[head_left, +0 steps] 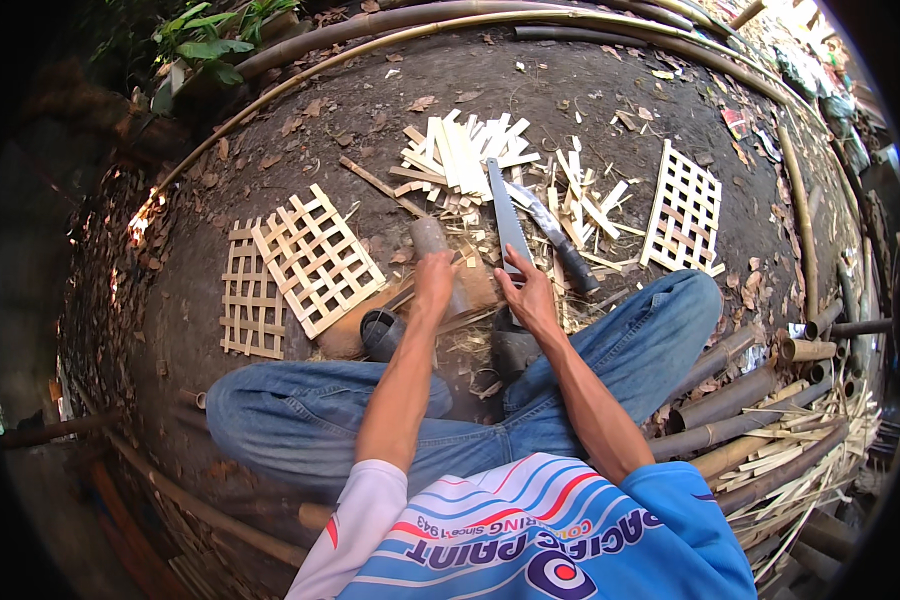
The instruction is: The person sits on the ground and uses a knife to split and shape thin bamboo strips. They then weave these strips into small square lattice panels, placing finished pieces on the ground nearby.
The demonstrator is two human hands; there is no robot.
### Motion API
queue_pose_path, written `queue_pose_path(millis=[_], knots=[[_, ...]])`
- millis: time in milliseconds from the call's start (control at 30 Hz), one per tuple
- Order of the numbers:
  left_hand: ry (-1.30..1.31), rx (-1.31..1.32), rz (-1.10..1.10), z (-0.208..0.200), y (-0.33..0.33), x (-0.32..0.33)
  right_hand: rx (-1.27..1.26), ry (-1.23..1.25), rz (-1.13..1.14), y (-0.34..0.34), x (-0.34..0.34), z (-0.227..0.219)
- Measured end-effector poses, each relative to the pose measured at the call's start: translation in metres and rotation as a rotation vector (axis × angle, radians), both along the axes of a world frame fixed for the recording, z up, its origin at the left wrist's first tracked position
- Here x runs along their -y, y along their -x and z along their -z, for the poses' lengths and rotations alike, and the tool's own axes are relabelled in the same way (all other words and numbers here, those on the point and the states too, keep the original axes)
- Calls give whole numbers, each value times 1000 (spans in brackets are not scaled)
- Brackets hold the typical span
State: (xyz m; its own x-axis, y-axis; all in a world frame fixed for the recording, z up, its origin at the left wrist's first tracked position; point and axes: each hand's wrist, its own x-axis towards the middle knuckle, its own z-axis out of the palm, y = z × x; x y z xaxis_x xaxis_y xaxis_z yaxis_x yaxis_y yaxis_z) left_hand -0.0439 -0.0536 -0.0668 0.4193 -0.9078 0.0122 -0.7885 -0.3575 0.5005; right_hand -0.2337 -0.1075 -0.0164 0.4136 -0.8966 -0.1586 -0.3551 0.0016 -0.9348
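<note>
Bare dirt ground (390,110), leaf litter all round, person seated cross-legged in jeans. Left hand (433,283) has its fingers wrapped around a short grey bamboo section (429,238), holding it upright on a wooden block (350,335) in front of the knees. Right hand (530,298) is closed on the handle end of a handsaw (507,222); the blade runs away from the body and lies just right of the bamboo section. Can't tell whether the teeth touch it.

Risk: the section is round and smooth, held by one hand only, so it may roll or twist under the saw, with the blade close to the left fingers.

Bamboo section: pale grey, cylindrical, top end cut flat.

Further out: a sheathed knife (555,238) right of the saw, a pile of pale bamboo slats (460,155) beyond, woven lattice panels (315,258) left and one lattice panel (682,210) right, bamboo poles (740,400) stacked at right.
</note>
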Motion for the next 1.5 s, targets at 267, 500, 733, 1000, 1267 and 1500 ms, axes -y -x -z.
queue_pose_path(millis=[267,500,733,1000,1267,1500], knots=[[-20,3,17,-3,7,0,-15,3,-26,5,2,2],[-115,-18,-12,7,3,4,-102,32,-24,8,2,15],[-159,-64,-17,1,0,9,-600,91,-262,28,-3,35],[-44,2,21,13,-6,9,-784,216,-355,28,-19,49],[-212,-80,2,0,-3,13,-963,196,-297,25,-26,59],[-157,-62,13,5,-1,13,-882,176,-185,31,-21,67]])
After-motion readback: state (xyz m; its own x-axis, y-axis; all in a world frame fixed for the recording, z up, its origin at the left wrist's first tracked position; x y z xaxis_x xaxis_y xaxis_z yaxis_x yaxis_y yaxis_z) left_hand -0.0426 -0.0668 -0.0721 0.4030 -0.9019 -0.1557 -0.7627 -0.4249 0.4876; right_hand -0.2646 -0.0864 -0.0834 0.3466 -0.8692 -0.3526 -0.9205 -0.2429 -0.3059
